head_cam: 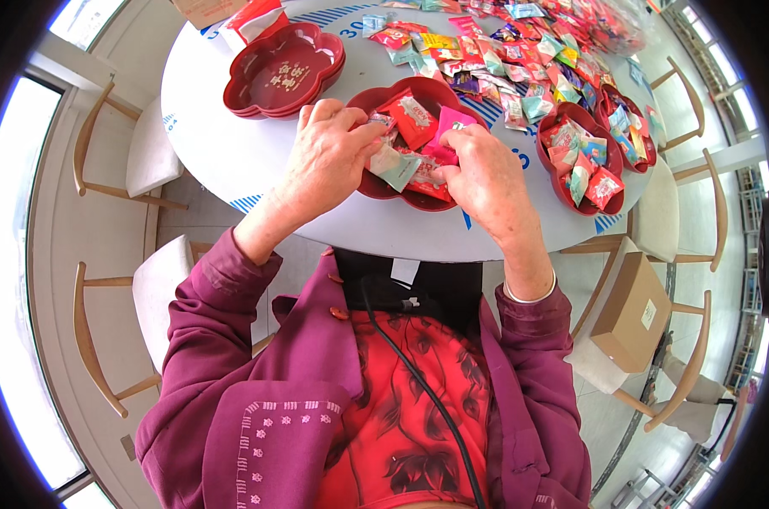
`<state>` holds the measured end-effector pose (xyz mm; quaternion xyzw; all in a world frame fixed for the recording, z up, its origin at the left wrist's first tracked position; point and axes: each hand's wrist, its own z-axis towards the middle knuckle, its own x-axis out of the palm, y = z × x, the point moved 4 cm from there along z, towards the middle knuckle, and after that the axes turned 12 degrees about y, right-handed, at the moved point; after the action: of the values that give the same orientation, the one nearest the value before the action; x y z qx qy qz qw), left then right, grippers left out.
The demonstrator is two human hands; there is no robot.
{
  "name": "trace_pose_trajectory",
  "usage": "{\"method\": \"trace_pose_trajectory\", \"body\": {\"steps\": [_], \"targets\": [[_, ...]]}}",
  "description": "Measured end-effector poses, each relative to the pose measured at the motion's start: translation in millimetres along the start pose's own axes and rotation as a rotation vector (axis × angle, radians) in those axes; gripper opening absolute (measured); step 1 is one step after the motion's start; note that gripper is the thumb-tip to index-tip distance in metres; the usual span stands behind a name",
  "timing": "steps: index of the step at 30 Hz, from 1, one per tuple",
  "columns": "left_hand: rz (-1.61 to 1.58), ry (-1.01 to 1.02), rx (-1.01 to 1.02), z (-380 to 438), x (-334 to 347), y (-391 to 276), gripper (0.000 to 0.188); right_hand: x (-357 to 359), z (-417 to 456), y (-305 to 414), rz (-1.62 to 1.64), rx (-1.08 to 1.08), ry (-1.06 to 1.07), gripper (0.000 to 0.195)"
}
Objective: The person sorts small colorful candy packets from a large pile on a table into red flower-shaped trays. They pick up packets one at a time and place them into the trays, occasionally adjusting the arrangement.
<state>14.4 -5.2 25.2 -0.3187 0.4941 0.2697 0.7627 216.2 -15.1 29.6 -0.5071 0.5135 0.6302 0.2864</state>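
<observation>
Before me on the round table stands a dark red flower-shaped tray (375, 186) holding several wrapped candies. My left hand (327, 156) is over its left side, fingertips on a small candy packet (387, 121) with red and clear wrapping. A white and mint packet (397, 167) lies just under those fingers. At the tray's right side my right hand (483, 172) pinches a bright pink packet (451, 130) between thumb and fingers. Two red packets, one at the back (413, 118) and one at the front (430, 177), lie between my hands.
Empty stacked red trays (283, 70) stand back left, beside a red and white bag (254, 22). Filled trays (572, 191) (642, 167) stand at the right. A large candy pile (505, 57) spreads behind. Chairs surround the table (219, 153); one bears a cardboard box (632, 312).
</observation>
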Motion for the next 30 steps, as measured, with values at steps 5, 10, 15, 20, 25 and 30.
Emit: {"method": "trace_pose_trajectory", "body": {"steps": [5, 10, 15, 20, 25, 30], "targets": [[-0.012, 0.014, 0.0, 0.5, 1.7, 1.7, 0.024, 0.1, 0.3, -0.7, 0.0, -0.003, -0.001, 0.033], [0.0, 0.045, 0.0, 2.0, -0.3, -1.5, 0.023, -0.1, 1.5, -1.4, 0.011, -0.005, 0.01, 0.033], [0.021, 0.03, 0.019, 2.1, 2.1, 0.7, 0.02, -1.4, 1.0, 0.3, 0.024, -0.003, 0.009, 0.032], [0.028, 0.073, -0.002, 2.3, 2.9, 0.3, 0.021, -0.5, 2.4, -2.0, 0.038, -0.004, 0.032, 0.031], [0.003, 0.011, 0.026, 7.4, 0.9, 1.1, 0.02, -1.4, 1.7, -1.8, 0.058, -0.017, 0.025, 0.031], [0.062, 0.0, 0.064, 24.8, 0.5, -0.3, 0.012, -2.7, 0.7, -0.8, 0.079, -0.028, 0.01, 0.031]]}}
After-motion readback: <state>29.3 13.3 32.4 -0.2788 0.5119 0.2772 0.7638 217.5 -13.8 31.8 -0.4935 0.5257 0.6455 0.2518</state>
